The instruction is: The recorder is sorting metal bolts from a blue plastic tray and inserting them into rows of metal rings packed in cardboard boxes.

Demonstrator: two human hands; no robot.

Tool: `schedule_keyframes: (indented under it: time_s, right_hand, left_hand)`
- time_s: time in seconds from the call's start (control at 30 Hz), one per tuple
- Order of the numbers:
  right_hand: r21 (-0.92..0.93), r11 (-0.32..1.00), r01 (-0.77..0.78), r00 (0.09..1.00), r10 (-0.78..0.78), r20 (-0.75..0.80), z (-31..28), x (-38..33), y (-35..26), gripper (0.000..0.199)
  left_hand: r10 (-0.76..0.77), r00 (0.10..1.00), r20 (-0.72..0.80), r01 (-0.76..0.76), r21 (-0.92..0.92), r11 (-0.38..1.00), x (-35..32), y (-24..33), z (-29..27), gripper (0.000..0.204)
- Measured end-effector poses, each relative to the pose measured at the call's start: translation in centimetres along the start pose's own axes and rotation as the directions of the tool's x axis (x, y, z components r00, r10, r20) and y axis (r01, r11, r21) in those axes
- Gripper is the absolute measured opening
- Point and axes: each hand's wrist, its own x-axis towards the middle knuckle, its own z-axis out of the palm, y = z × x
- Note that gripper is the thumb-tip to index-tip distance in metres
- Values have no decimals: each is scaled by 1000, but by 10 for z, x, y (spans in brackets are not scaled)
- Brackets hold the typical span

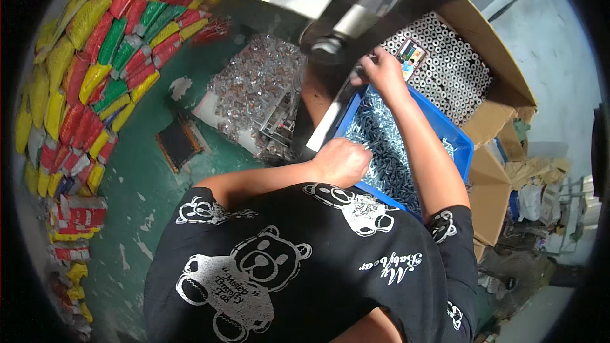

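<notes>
My left hand (344, 162) is a closed fist at the near left edge of a blue bin (455, 132). Whatever it holds, if anything, is hidden. Metal screws or similar small fasteners (389, 146) fill the bin, some silvery and some dark. Farther forward, my right hand (383, 71) reaches across the bin with its fingers curled together beside the dark machine arm (375, 16). Nothing nameable shows between those fingers. A lit phone (412, 58) lies just right of the right hand, on top of many small white round parts (454, 63).
An open cardboard box (505, 57) surrounds the round parts. Left of the machine lies a heap of small clear packets (257, 82). Colourful bags (95, 82) are stacked along the far left. A dark flat piece (178, 146) rests on the green floor (133, 216).
</notes>
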Motion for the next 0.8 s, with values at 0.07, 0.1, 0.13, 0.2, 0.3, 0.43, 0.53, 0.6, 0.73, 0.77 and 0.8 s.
schedule_keyframes:
  time_s: [0.07, 0.1, 0.13, 0.2, 0.3, 0.43, 0.53, 0.6, 0.73, 0.77, 0.8]
  right_hand:
    - [66, 998, -7, 1000, 8, -16, -9, 9, 10, 33]
    - [-6, 996, 94, 995, -94, -43, -17, 3, 19, 33]
    - [-87, 979, 184, 980, -190, -66, -27, -9, 27, 33]
    - [-26, 991, 132, 985, -134, -112, -57, -54, 43, 31]
    - [72, 997, -35, 979, 49, -198, -111, -137, 78, 25]
    - [74, 971, -226, 872, 236, -430, -206, -264, 124, 23]
    - [209, 942, -264, 614, 331, -717, -272, -375, 156, 23]
    - [367, 900, -236, 372, 432, -822, -306, -451, 187, 22]
    - [452, 701, -551, 112, 599, -793, -318, -597, 300, 23]
    - [372, 577, -727, 89, 617, -782, -314, -615, 330, 26]
    - [271, 424, -864, 70, 634, -770, -310, -624, 348, 29]
  left_hand:
    - [23, 1000, 11, -23, 10, 1000, 2, 5, -3, 12]
    - [26, 1000, -9, -26, -10, 1000, 2, 5, -3, 11]
    - [32, 999, -27, -33, -37, 999, 1, 4, -2, 10]
    - [36, 999, -24, -38, -59, 998, 1, 3, -3, 10]
    - [-40, 999, 4, 40, -61, 997, 2, 5, -6, 12]
    - [-69, 996, -48, 71, 38, 997, 6, 10, -4, 20]
    - [-102, 995, -12, 103, 57, 993, 7, 17, -6, 17]
    - [-118, 993, -26, 120, 69, 990, 8, 20, -8, 18]
    - [-154, 987, 45, 152, 51, 987, 17, 22, 1, 18]
    - [-163, 985, 55, 160, 58, 985, 19, 24, 2, 18]
    - [-178, 982, 62, 173, 71, 982, 18, 25, 3, 18]
